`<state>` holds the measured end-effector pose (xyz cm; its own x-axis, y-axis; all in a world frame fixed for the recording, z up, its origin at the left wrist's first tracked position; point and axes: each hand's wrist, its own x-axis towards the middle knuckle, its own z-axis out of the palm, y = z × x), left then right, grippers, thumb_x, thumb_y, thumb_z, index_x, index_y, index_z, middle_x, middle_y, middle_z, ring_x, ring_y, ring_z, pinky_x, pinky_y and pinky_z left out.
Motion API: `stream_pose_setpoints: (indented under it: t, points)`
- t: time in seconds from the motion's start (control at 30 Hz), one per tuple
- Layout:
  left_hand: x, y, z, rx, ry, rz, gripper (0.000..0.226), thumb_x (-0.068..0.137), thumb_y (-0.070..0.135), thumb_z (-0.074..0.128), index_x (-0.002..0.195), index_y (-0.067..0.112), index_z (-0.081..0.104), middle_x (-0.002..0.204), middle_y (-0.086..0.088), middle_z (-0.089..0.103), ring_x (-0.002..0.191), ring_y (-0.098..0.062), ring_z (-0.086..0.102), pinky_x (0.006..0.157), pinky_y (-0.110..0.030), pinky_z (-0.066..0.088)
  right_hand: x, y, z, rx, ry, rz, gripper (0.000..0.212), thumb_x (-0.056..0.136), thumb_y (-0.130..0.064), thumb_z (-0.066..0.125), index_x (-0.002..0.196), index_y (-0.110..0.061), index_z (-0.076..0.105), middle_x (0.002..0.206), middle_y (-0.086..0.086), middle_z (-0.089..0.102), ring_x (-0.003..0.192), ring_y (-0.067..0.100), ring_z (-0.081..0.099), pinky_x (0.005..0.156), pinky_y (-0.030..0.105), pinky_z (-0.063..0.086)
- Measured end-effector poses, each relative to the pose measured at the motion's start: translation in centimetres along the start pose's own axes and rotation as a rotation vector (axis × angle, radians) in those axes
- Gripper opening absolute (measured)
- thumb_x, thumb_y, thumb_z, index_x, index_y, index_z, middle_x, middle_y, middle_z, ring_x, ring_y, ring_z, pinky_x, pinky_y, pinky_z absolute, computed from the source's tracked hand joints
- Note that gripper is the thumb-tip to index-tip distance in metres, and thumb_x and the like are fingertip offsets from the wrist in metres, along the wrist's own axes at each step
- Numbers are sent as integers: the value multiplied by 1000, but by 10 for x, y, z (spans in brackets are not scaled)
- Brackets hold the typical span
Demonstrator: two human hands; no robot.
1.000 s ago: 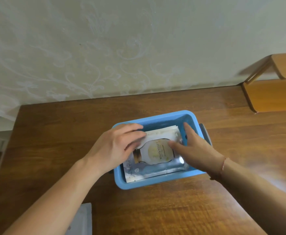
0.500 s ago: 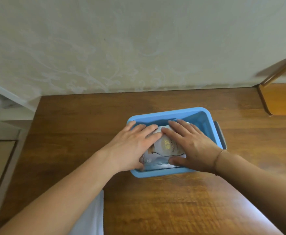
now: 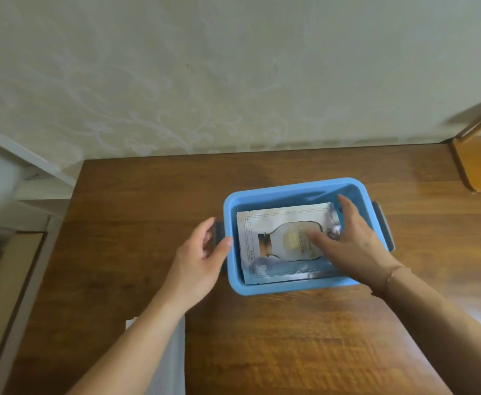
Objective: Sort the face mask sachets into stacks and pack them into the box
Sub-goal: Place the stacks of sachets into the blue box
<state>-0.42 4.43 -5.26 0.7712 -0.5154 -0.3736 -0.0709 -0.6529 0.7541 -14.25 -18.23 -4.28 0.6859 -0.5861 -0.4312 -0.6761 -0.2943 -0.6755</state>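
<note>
The sachets lie flat in the box on the table, long axis left-right, the printed bottle's cork pointing left. They look light, thin, floppy and slick, so I'd grip a stack by its edges. My right hand presses them with spread fingers; my left hand touches the box's left wall, fingers loosely open.

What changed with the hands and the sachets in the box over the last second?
The left hand lifted off the sachets and moved out to the left end of the blue box, its thumb now at the rim. The right hand slid from on top of the stack toward its right edge. The stack stayed flat in the box, and the box stayed on the wooden table.
</note>
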Motion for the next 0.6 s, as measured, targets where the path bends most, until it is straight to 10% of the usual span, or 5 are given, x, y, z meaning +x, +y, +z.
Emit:
stream_pose_setpoints:
  t: [0.17,0.47,0.6]
  points:
    - [-3,1,16,-95,41,-72,87,73,61,71,144,42,26,148,12,42,135,-13,43,102,-44,47,3,-7,11,19,-20,90,49,82,-45,67,117,-28,37,95,-11,57,77,1,54,56,19,36]
    - [12,11,22,-41,82,-47,82,79,62,64,146,42,20,152,10,35,136,-14,38,102,-40,43,-1,-15,14,-67,-20,74,80,82,-56,62,142,-19,24,145,7,39,126,26,45,100,45,43]
    - [6,30,19,236,397,451,52,94,35,59,141,18,45,146,-4,43,134,-15,40,109,-35,37,-11,-19,12,-408,258,-454,69,87,-41,63,146,-20,35,155,7,31,139,31,35,100,49,46]
